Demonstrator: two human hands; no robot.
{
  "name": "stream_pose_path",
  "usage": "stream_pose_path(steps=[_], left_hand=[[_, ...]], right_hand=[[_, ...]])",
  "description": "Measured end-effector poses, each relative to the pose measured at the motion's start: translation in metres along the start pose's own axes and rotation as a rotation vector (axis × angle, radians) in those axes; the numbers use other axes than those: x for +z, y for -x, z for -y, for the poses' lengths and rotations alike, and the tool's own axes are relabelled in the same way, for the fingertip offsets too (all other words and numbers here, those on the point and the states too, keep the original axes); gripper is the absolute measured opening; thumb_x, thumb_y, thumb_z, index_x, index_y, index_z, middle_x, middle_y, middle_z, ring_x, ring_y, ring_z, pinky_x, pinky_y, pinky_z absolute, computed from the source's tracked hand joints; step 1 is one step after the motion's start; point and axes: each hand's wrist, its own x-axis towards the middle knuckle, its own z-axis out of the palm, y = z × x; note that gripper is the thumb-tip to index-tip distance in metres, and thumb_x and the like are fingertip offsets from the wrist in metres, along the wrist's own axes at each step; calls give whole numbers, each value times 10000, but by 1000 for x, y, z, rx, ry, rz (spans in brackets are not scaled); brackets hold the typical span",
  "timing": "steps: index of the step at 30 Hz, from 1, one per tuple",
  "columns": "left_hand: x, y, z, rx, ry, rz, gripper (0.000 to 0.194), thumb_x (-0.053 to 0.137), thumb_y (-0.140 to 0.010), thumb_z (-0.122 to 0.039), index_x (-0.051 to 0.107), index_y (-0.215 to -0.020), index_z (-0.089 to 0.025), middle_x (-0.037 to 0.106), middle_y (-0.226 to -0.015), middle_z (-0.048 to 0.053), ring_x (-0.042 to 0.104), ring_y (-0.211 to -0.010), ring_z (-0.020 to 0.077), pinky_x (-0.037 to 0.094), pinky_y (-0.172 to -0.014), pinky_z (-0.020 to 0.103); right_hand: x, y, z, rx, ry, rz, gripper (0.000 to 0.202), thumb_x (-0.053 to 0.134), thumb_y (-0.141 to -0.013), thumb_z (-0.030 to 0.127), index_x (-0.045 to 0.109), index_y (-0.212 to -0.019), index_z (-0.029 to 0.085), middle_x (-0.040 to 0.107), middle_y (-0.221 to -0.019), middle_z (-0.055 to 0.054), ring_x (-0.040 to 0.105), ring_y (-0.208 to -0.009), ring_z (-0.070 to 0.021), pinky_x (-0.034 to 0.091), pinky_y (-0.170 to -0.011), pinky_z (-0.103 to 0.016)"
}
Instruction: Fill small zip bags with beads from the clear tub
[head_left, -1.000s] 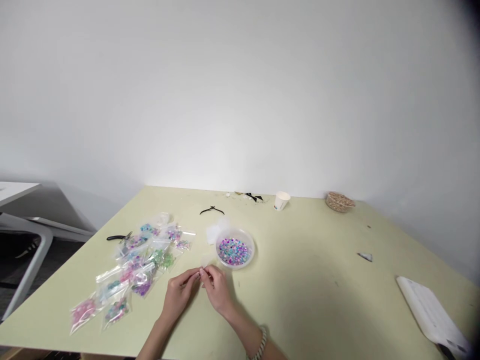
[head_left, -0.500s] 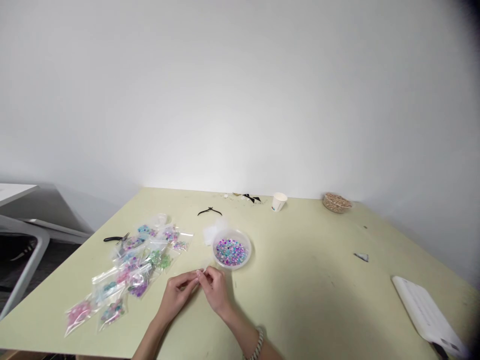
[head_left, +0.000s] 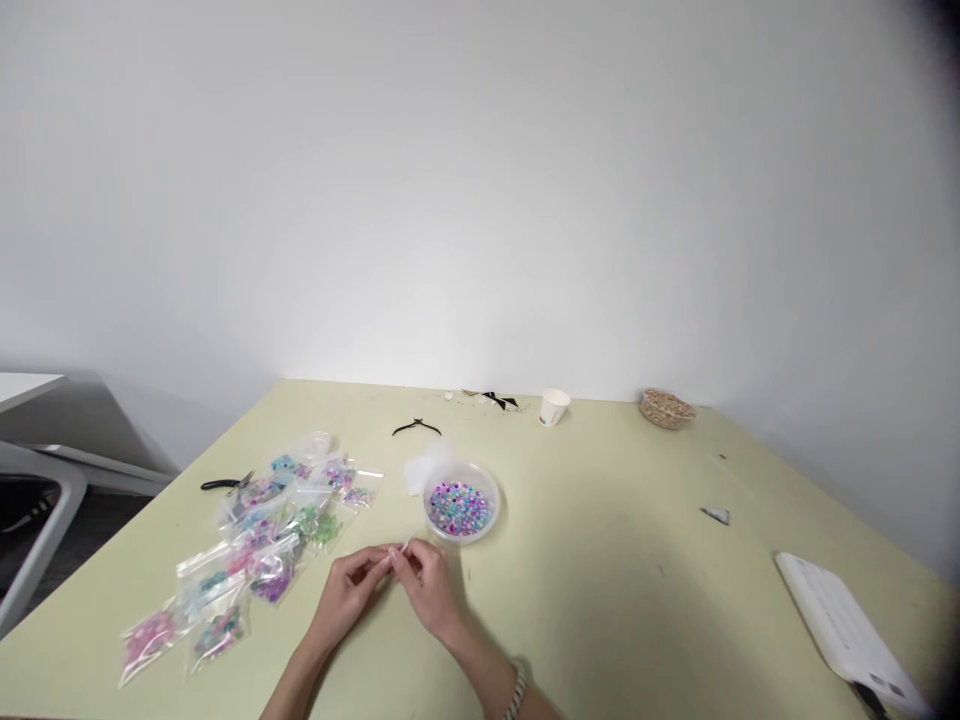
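My left hand and my right hand meet at the fingertips, just below a round white bowl of purple, blue and pink beads. Both hands are closed in a pinch. What lies between the fingertips is too small to make out; a pale, translucent bit shows above them. Several clear bags of coloured beads lie to the left of my left hand. A white sheet rests behind the bowl's left side.
Black-handled pliers lie by the bags, and black-handled cutters stand open farther back. A paper cup, black scraps and a tub of brown bits are near the wall. A white power strip is at right.
The whole view has shifted slightly, with objects a little farther left. My hands keep nearly the same pinched pose, fingertips still together.
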Motion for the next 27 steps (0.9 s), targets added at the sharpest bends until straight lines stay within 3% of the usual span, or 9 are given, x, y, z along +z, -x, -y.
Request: stream_pose_path(steps=[17,27], left_hand=[[-1,-1,1,2,-8,12,318,563,-806,-430,736,-873,-173,716,-1028,110,677,-898,255,545,-816,364],[3,-1,-1,69,-87,-81,285,582,-788,-409,745,-839,-181,750,-881,84,703,-768,225,573,-690,284]], right_hand=[[3,-1,-3,-45,37,-16,326,481,-881,399,561,-659,173,582,-623,-4,524,-594,-115,368,-560,-215],[3,-1,-4,-36,-6,-9,304,471,-889,360,559,-665,174,580,-617,-2,530,-581,-114,385,-554,-209]])
